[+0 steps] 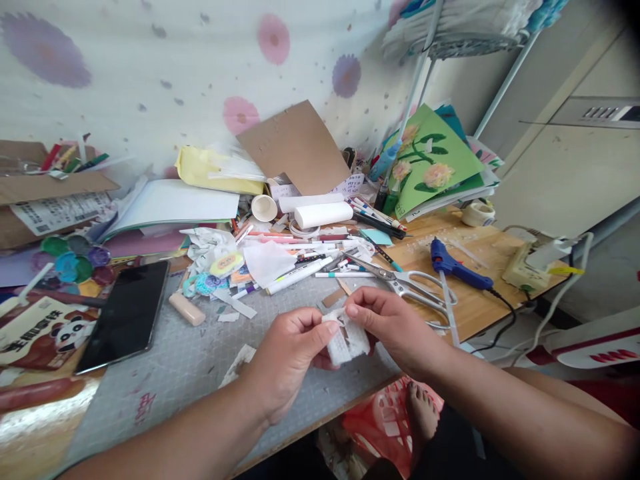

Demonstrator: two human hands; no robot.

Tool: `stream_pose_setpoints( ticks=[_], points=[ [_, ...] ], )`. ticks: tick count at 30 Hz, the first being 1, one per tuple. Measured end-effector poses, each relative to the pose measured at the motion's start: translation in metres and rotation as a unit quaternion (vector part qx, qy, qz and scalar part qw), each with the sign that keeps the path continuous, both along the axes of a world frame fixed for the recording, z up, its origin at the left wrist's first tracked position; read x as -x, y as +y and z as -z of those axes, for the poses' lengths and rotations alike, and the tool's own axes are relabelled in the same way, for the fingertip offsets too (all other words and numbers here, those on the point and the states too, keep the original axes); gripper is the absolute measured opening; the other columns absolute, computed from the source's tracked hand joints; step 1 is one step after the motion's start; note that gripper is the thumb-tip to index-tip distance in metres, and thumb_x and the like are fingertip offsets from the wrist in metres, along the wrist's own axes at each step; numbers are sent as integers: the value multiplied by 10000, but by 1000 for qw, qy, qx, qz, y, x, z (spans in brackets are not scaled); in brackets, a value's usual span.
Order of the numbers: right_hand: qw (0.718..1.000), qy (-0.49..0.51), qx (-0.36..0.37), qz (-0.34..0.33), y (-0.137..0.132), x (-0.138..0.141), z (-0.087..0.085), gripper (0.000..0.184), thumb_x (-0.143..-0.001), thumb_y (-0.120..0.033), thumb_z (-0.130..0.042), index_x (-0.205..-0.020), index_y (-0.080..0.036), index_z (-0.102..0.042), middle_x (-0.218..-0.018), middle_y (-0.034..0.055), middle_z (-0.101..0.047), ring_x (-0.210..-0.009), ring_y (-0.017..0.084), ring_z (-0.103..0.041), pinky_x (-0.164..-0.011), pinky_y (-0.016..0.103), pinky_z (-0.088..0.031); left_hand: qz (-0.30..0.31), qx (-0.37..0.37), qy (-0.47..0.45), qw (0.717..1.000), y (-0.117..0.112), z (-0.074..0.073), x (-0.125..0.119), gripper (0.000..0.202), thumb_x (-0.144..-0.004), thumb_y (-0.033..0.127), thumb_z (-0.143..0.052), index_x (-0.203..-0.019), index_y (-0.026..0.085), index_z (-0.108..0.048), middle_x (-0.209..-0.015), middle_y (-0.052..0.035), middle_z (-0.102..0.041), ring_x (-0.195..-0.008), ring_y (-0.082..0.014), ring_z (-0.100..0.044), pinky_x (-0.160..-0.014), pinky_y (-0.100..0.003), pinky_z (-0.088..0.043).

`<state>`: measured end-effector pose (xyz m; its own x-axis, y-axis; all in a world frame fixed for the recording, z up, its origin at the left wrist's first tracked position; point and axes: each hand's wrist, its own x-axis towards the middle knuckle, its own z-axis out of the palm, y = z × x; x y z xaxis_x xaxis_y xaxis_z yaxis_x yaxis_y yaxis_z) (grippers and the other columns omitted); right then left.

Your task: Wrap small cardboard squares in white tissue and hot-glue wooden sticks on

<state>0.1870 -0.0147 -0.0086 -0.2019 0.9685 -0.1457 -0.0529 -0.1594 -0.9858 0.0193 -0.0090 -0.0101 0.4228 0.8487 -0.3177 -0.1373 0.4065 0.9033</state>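
Near the table's front edge, both my hands grip a small piece of white textured paper (341, 345), which looks like tissue with a brown strip showing in its middle. My left hand (295, 353) pinches its left side between thumb and fingers. At its upper right edge, the thumb and fingertips of my right hand (385, 323) are closed on it. Some of my fingers are hidden behind the paper. Another scrap of white paper (239, 363) lies on the grey mat (185, 393) beside my left wrist. Metal scissors (400, 280) rest just beyond my right hand.
A blue glue gun (457, 267) with its cord lies on the right, near a power strip (527, 267). Markers (300, 275), paper scraps and a white roll (323, 215) crowd the middle. A black phone (127, 313) lies left, near a cardboard box (55, 207).
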Motion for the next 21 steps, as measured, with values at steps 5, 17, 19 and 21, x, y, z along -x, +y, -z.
stream_pose_setpoints(
  ticks=[5, 17, 19, 21],
  points=[
    [1000, -3, -12, -10, 1, -2, -5, 349, -741, -506, -663, -731, -180, -538, -604, -46, -530, -502, 86, -439, -482, 214, -361, 42, 25, -62, 997, -1, 0, 1, 459, -795, 571, -532, -759, 123, -627, -677, -72, -654, -624, -179, -607, -583, -319, -513],
    [996, -70, -60, -9, 0, 0, -9, 221, -793, -352, -629, -686, -164, -583, -625, -43, -512, -570, 92, -412, -546, 221, -323, 64, -15, 39, 997, 1, -3, 3, 296, -734, 373, -688, -612, 155, -529, -587, -1, -601, -538, -121, -565, -525, -240, -471],
    [995, -78, -64, -20, -2, 0, -10, 240, -800, -374, -622, -694, -160, -595, -630, -34, -523, -576, 96, -427, -554, 225, -338, 66, -11, 25, 997, 0, -2, 3, 347, -697, 417, -720, -591, 153, -521, -576, -1, -597, -519, -119, -561, -501, -233, -470],
    [994, -79, -65, -40, -2, -1, -11, 267, -801, -408, -624, -718, -154, -620, -635, -23, -540, -577, 100, -447, -550, 226, -355, 69, -2, -11, 998, 0, -1, 3, 408, -685, 520, -695, -610, 142, -562, -580, -11, -597, -511, -121, -556, -480, -238, -484]
  ],
)
